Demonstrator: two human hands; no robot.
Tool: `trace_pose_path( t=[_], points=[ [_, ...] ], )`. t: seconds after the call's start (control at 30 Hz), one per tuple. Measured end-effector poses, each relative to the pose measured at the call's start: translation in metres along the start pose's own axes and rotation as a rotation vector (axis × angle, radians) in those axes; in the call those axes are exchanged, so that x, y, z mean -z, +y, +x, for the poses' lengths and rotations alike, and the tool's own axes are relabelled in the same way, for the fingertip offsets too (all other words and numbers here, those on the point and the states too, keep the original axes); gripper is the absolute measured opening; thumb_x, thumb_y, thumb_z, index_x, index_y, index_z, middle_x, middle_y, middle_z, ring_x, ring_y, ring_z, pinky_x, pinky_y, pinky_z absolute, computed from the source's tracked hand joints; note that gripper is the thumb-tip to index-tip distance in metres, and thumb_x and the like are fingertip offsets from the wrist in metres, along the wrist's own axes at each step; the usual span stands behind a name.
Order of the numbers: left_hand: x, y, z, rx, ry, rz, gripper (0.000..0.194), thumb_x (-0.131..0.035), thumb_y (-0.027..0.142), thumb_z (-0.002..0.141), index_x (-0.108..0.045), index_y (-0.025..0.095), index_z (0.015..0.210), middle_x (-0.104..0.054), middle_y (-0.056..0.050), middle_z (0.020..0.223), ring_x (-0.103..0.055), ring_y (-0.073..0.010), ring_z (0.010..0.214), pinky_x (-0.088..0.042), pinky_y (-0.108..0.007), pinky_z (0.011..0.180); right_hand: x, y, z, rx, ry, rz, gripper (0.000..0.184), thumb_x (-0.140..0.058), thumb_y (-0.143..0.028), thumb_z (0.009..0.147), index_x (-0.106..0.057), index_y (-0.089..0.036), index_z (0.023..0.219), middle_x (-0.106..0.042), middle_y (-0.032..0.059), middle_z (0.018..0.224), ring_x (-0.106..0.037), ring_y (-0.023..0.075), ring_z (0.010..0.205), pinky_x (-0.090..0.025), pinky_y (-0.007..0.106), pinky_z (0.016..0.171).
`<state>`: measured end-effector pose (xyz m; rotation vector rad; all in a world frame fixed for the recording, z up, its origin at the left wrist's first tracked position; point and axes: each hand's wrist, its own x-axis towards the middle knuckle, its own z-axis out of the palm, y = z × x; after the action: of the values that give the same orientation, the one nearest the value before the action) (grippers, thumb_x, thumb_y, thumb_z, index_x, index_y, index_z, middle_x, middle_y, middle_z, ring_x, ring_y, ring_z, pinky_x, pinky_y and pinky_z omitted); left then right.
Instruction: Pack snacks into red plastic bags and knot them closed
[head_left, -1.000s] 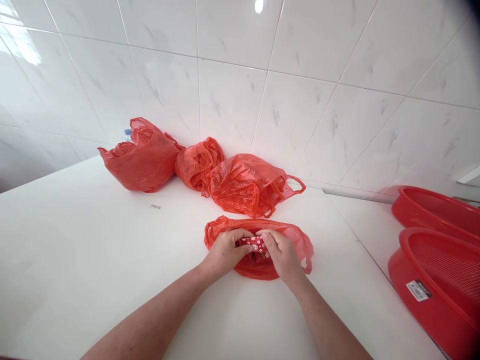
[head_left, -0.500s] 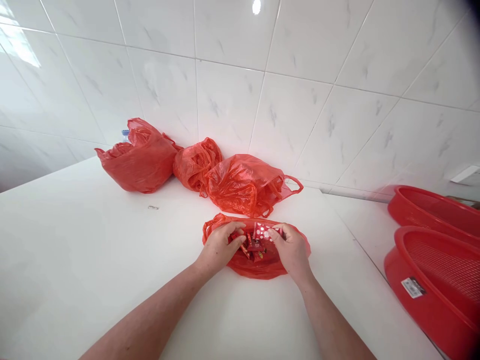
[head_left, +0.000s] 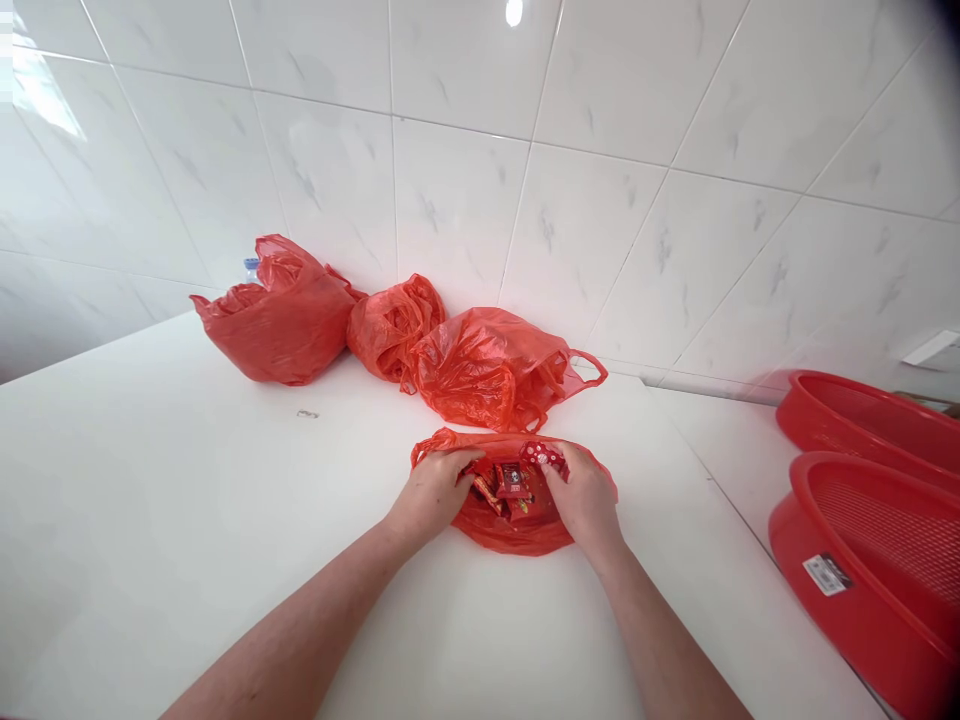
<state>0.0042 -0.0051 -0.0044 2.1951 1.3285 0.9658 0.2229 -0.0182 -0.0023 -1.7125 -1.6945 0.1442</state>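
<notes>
A red plastic bag (head_left: 510,535) lies open on the white counter (head_left: 187,520), with several small red wrapped sweets (head_left: 510,482) inside. My left hand (head_left: 431,495) grips the bag's left rim, fingers curled over the plastic. My right hand (head_left: 585,500) is at the bag's right rim, closed on a red packet with white dots (head_left: 544,455), and seems to pinch the plastic too. Both forearms reach in from the bottom of the view.
Three more red plastic bags stand against the tiled wall: a large one (head_left: 277,320) at the left with a bottle cap showing, a smaller one (head_left: 390,325), and one with loop handles (head_left: 495,370). Two red plastic baskets (head_left: 877,550) sit at the right edge.
My hands have moved apart from the bag's middle to its two rims, spreading it open and baring the sweets. The dotted packet has gone to the right with my right hand.
</notes>
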Motion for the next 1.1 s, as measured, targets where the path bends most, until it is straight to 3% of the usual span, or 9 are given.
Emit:
trace_pose_path(
  t=[0.17,0.27,0.33,0.4,0.5,0.7,0.8,0.9,1.1],
  points=[
    [0.002,0.007,-0.002,0.004,-0.124,0.006,0.032,-0.051,0.017,0.077,-0.063,0.029,0.104,-0.069,0.003,0.096,-0.063,-0.0182,0.086,-0.049,-0.028,0.073,0.000,-0.010,-0.005,0.184,0.078,-0.028,0.019,-0.047,-0.028,0.087,-0.064,-0.022,0.096,-0.066,0.0045,0.100,-0.058,0.0210,0.096,-0.045,0.036,0.086],
    [0.002,0.009,-0.003,-0.008,-0.139,-0.005,0.040,-0.060,0.019,0.071,-0.061,0.029,0.110,-0.068,0.003,0.098,-0.062,-0.0192,0.087,-0.049,-0.028,0.073,-0.003,-0.019,-0.010,0.284,-0.001,-0.027,0.021,-0.058,-0.035,0.082,-0.064,-0.023,0.098,-0.066,0.0049,0.096,-0.057,0.0236,0.096,-0.044,0.040,0.088],
    [0.002,0.009,-0.003,-0.027,-0.137,-0.015,0.046,-0.062,0.018,0.068,-0.059,0.029,0.113,-0.067,0.003,0.102,-0.061,-0.0197,0.091,-0.048,-0.028,0.077,-0.006,-0.023,-0.013,0.309,-0.074,-0.034,0.038,-0.066,-0.038,0.074,-0.061,-0.022,0.108,-0.065,0.0058,0.100,-0.056,0.0258,0.098,-0.044,0.042,0.088],
    [0.002,0.008,-0.002,-0.038,-0.135,-0.015,0.049,-0.061,0.016,0.068,-0.058,0.030,0.115,-0.066,0.002,0.105,-0.060,-0.0202,0.095,-0.048,-0.029,0.080,-0.010,-0.026,-0.016,0.312,-0.117,-0.038,0.044,-0.069,-0.035,0.071,-0.059,-0.022,0.113,-0.065,0.0057,0.101,-0.055,0.0262,0.098,-0.045,0.043,0.087],
    [0.002,0.007,-0.002,-0.029,-0.141,-0.017,0.050,-0.061,0.015,0.070,-0.057,0.030,0.118,-0.066,0.002,0.107,-0.060,-0.0205,0.097,-0.048,-0.029,0.082,-0.015,-0.026,-0.016,0.295,-0.117,-0.007,0.029,-0.062,-0.028,0.077,-0.062,-0.023,0.105,-0.066,0.0038,0.095,-0.056,0.0234,0.095,-0.045,0.041,0.088],
    [0.003,0.006,-0.001,0.018,-0.129,-0.006,0.050,-0.061,0.017,0.072,-0.057,0.031,0.120,-0.068,0.001,0.105,-0.061,-0.0203,0.094,-0.047,-0.030,0.083,-0.016,-0.013,-0.010,0.151,-0.014,0.046,0.034,-0.053,-0.024,0.082,-0.057,-0.021,0.116,-0.063,0.0053,0.112,-0.055,0.0217,0.105,-0.045,0.039,0.092],
    [0.003,0.008,-0.002,0.025,-0.105,-0.004,0.050,-0.062,0.017,0.071,-0.057,0.030,0.120,-0.068,0.000,0.105,-0.061,-0.0207,0.094,-0.047,-0.031,0.085,-0.007,-0.012,-0.007,0.139,0.038,0.040,0.025,-0.050,-0.024,0.083,-0.061,-0.022,0.106,-0.063,0.0045,0.110,-0.055,0.0212,0.105,-0.044,0.039,0.092],
    [0.003,0.011,-0.003,-0.001,-0.091,-0.015,0.055,-0.065,0.018,0.066,-0.057,0.028,0.120,-0.067,-0.001,0.107,-0.060,-0.0224,0.096,-0.047,-0.032,0.083,0.004,-0.018,-0.009,0.150,-0.067,0.035,0.017,-0.058,-0.036,0.079,-0.063,-0.024,0.091,-0.063,0.0030,0.101,-0.057,0.0220,0.097,-0.048,0.038,0.084],
    [-0.001,0.005,-0.004,-0.006,-0.106,-0.011,0.056,-0.064,0.015,0.065,-0.057,0.029,0.119,-0.069,0.000,0.100,-0.063,-0.0217,0.089,-0.049,-0.031,0.078,0.009,-0.024,-0.014,0.151,-0.335,0.004,0.048,-0.071,-0.039,0.064,-0.058,-0.027,0.110,-0.054,0.0062,0.120,-0.056,0.0261,0.104,-0.050,0.039,0.080]
  ],
)
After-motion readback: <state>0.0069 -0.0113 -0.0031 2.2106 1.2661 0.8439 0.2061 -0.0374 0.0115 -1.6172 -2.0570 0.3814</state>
